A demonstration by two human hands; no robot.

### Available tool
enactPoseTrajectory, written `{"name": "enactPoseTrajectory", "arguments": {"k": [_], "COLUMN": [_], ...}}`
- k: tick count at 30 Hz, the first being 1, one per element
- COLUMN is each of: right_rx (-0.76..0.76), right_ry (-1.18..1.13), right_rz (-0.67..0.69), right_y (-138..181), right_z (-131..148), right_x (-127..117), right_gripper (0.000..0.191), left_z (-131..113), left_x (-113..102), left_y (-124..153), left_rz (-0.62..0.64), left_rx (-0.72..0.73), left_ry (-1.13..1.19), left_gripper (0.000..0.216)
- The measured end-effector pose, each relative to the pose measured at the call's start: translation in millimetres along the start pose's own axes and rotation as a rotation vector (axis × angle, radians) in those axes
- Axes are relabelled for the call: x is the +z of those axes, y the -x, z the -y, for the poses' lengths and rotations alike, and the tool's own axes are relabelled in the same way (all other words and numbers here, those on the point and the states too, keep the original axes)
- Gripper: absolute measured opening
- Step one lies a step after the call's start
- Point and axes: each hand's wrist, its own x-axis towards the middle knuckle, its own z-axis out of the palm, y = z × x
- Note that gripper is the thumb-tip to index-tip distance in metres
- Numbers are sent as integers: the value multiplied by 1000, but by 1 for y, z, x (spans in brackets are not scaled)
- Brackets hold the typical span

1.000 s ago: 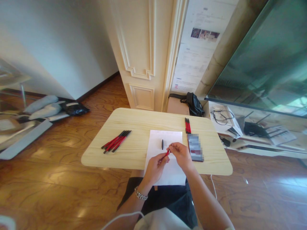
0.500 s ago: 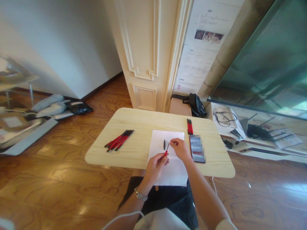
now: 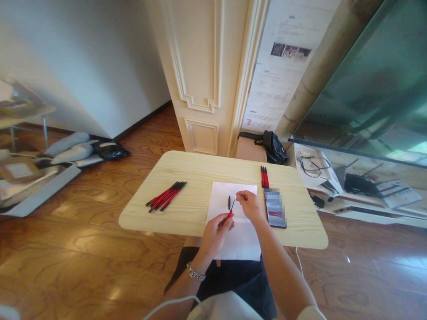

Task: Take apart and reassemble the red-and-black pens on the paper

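My left hand (image 3: 216, 232) is closed around the red barrel (image 3: 230, 214) of a pen, tilted over a white sheet of paper (image 3: 242, 244). A thin dark refill (image 3: 232, 205) sticks up out of the barrel. At its upper end my right hand (image 3: 250, 206) pinches with thumb and forefinger; a small pale spot shows at the fingertips, too small to make out. Just left of the refill, a black tapered pen part (image 3: 229, 202) lies on the paper.
Several red-and-black pens (image 3: 167, 195) lie in a bunch on the left of the pale wooden table (image 3: 196, 169). At the right, a few more pens (image 3: 264, 177) lie side by side above a phone (image 3: 275, 209). A black bag (image 3: 275, 149) sits behind the table.
Both hands keep nearly the same hold and place around the pen and its refill. Only a very slight shift of the whole view shows.
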Motion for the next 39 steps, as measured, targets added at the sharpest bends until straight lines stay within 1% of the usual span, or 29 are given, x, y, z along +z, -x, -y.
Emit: {"name": "enactPoseTrajectory", "arguments": {"k": [3,6,9,14,23,29,33,34,35,36,38,39], "right_rx": [-2,0,4,-2,-31,-38,-31,-33,-36,-41,-37,-25], "right_ry": [-390,-600,-666,-676,-551,-419,-363,-323,-256,-157,107,242], "right_rz": [30,9,5,33,41,128,259,270,254,208,96,60], "right_y": [8,17,23,26,29,34,28,24,19,14,4,0], "right_z": [12,27,36,40,34,27,15,12,9,7,5,6], "right_x": [-10,-17,-20,-19,-15,-10,-11,-11,-9,-6,2,8], "right_gripper": [30,29,28,26,26,23,22,23,23,23,20,20], "left_z": [2,3,4,5,6,6,10,11,11,11,10,9], "left_x": [3,5,5,3,3,2,-2,-3,-4,-4,-5,-6], "left_y": [0,0,0,0,0,0,2,2,2,3,3,3], "left_rz": [8,23,25,31,41,44,32,24,16,6,-5,-10], "left_rx": [12,34,47,51,49,49,19,14,9,6,2,1], "left_ry": [-29,-76,-104,-129,-136,-90,-53,-41,-29,-17,4,11], "left_gripper": [42,41,39,37,36,36,36,37,37,37,37,37]}}
